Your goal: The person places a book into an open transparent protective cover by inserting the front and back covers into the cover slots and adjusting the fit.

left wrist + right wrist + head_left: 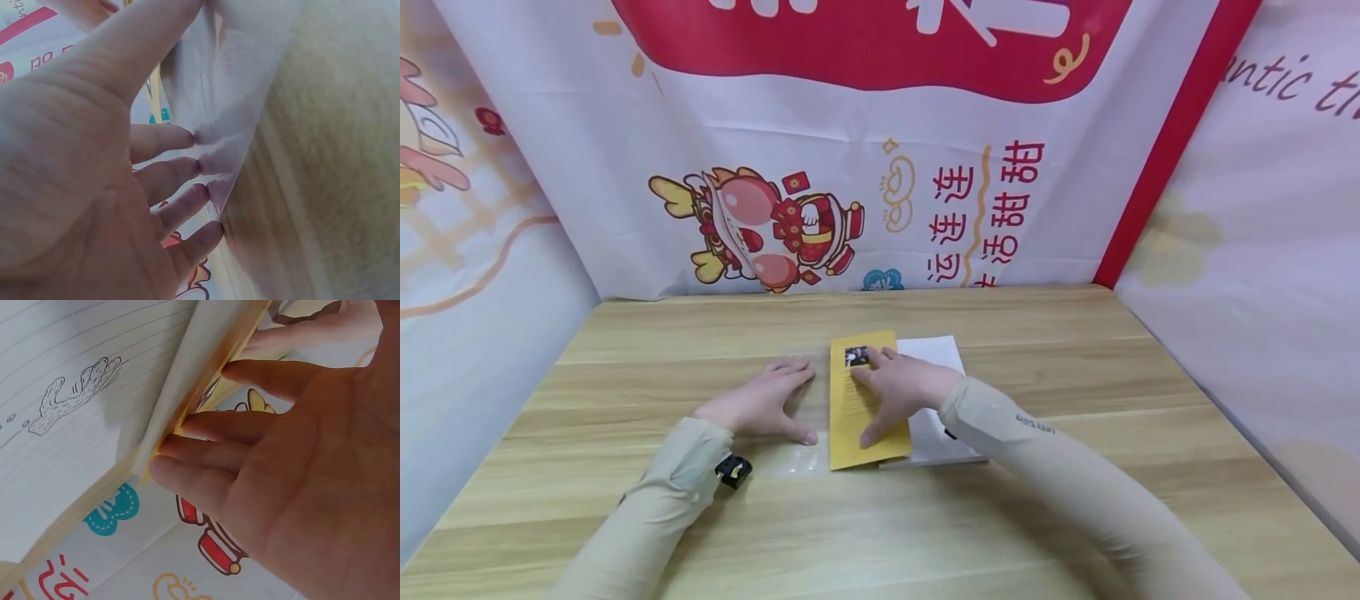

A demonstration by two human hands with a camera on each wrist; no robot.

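Note:
A notebook lies on the table, its white lined page showing at the right. In the right wrist view that page bears a line drawing. A yellow cover flap with a small photo and printed text lies over the page's left part. My right hand rests on this flap, fingers spread and fairly straight. A clear plastic sheet extends left of the flap, flat on the table. My left hand touches the sheet with outstretched fingertips, its thumb near the sheet's lower part.
The wooden table surrounds the notebook. A printed white and red cloth hangs behind its back edge, and more printed cloth hangs at the right side. A small black wrist device sits by the left sleeve.

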